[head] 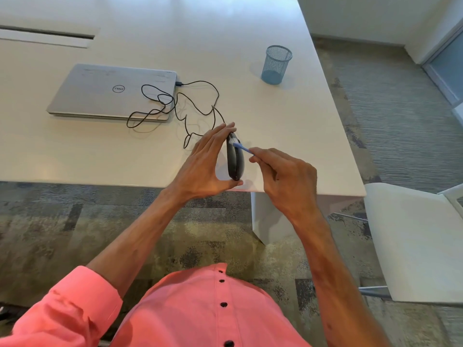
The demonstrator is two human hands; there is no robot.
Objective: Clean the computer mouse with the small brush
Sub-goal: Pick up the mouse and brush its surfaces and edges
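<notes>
We hold the mouse (pixel 235 159) on its edge in our left hand (pixel 204 166), just above the near edge of the table (pixel 288 116): fingers stretched along its far end, thumb under its near end. Our right hand (pixel 285 179) is closed around the handle of the small blue brush (pixel 242 148), whose tip touches the mouse near its front, perhaps at the wheel, though we cannot see that spot clearly. The mouse's black cable (pixel 190 103) runs away from the mouse in loose loops to the closed laptop (pixel 110 92), which lies beyond the mouse and to its left. A blue mesh cup (pixel 276 65) stands well beyond the mouse, to its right.
</notes>
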